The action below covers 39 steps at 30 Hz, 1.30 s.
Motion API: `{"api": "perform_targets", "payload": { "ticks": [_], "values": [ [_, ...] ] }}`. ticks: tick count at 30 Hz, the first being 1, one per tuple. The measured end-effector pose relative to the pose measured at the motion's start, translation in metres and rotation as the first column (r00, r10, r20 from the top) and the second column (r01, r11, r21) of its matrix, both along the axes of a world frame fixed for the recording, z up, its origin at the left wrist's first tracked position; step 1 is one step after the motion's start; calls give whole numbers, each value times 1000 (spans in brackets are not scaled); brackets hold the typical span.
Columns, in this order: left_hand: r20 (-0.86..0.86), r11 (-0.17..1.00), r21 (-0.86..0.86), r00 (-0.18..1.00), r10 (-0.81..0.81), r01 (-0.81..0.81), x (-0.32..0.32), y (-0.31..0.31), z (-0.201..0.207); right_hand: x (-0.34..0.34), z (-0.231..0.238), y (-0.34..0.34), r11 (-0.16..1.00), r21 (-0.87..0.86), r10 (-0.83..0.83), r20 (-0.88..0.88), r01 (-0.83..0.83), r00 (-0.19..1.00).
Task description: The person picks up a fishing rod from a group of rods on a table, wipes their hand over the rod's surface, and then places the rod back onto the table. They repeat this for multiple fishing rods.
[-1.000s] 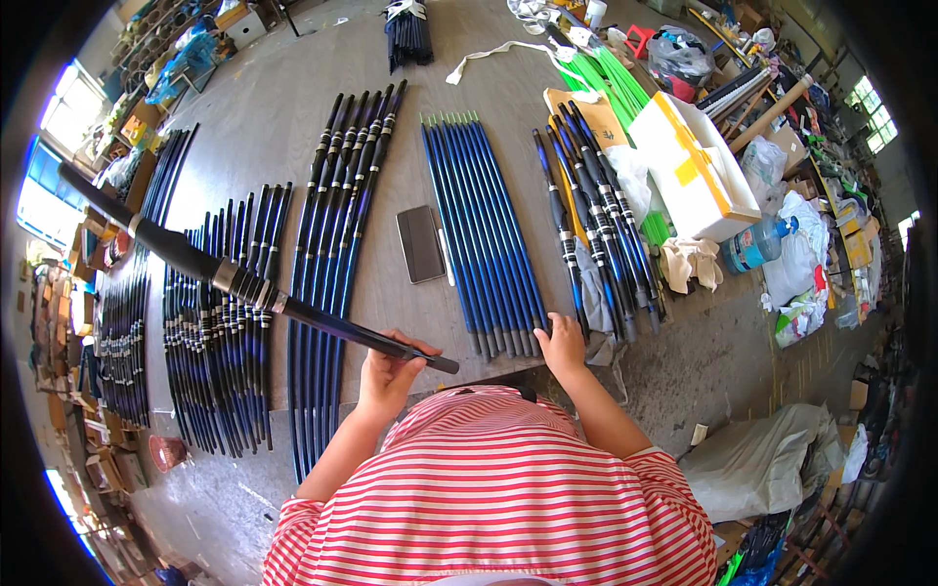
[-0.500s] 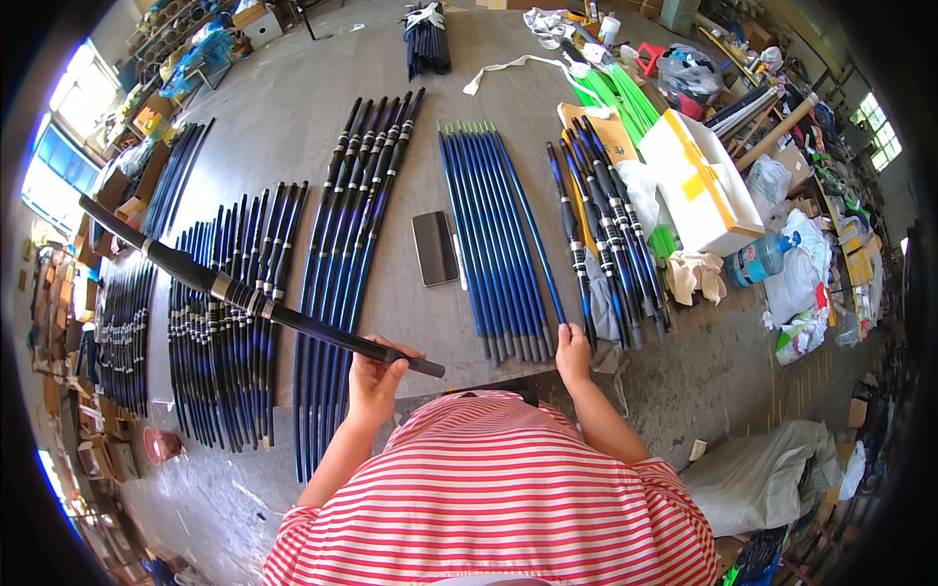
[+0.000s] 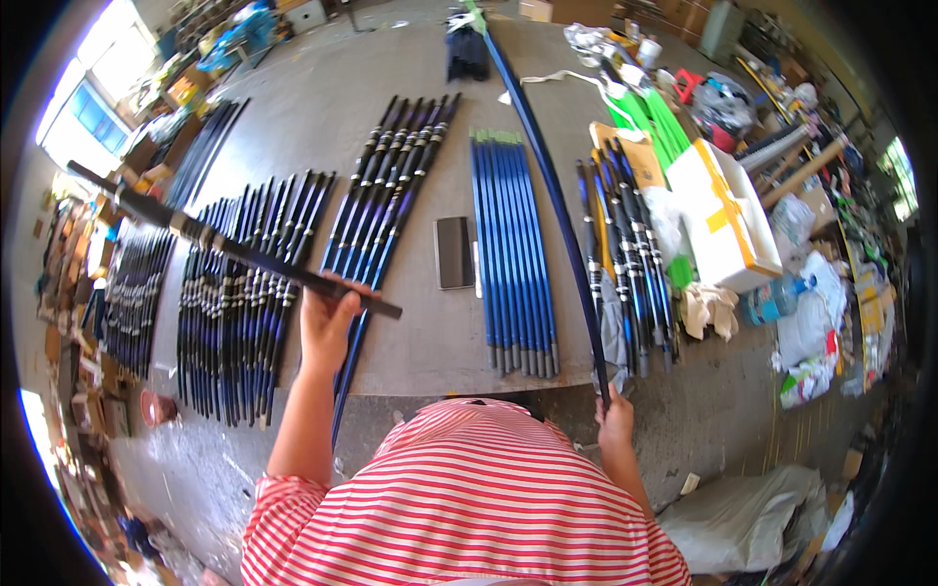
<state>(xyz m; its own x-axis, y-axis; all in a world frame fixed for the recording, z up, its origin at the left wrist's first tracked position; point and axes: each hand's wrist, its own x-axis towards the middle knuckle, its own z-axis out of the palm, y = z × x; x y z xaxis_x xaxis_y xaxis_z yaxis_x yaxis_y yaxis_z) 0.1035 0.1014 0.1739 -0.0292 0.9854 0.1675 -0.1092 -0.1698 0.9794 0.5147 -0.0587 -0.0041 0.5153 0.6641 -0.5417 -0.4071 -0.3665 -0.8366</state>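
My left hand [image 3: 330,327] is closed round the lower end of a thick black fishing rod section [image 3: 200,232] with silvery rings, which slants up to the left above the table. My right hand [image 3: 615,422] grips the dark butt of a slim blue rod section [image 3: 549,161]; it is raised, and its green-tipped end points away toward the far side. Between my hands, a row of similar blue rod sections [image 3: 513,264] lies side by side on the grey table [image 3: 420,342]. Left of that row is a dark phone [image 3: 452,252].
Several ringed rods [image 3: 403,176] lie left of the phone, with more bundles [image 3: 239,293] further left. At right are another rod bundle [image 3: 630,244], a white foam box [image 3: 723,220], green sleeves [image 3: 669,137] and a water bottle [image 3: 772,305]. A dark bundle [image 3: 467,49] lies at the far edge.
My right hand has lifted the blue rod section off the table and drawn it toward me, to the right. My left hand has moved left and up with the black rod section.
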Motion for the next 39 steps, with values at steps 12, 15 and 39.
{"api": "perform_targets", "payload": {
  "ticks": [12, 15, 39],
  "values": [
    [70, 930, 73, 932, 355, -360, -84, 47, 83, 33, 7, -62, 932, -202, 357, 379, -300, 854],
    [119, 934, 62, 932, 342, -351, -86, 47, 84, 32, 16, -53, 896, -247, 442, 402, -370, 802],
    [88, 932, 73, 933, 348, -354, -83, 43, 79, 21, 25, -38, 902, -269, 425, 399, -339, 813]
  ]
}}
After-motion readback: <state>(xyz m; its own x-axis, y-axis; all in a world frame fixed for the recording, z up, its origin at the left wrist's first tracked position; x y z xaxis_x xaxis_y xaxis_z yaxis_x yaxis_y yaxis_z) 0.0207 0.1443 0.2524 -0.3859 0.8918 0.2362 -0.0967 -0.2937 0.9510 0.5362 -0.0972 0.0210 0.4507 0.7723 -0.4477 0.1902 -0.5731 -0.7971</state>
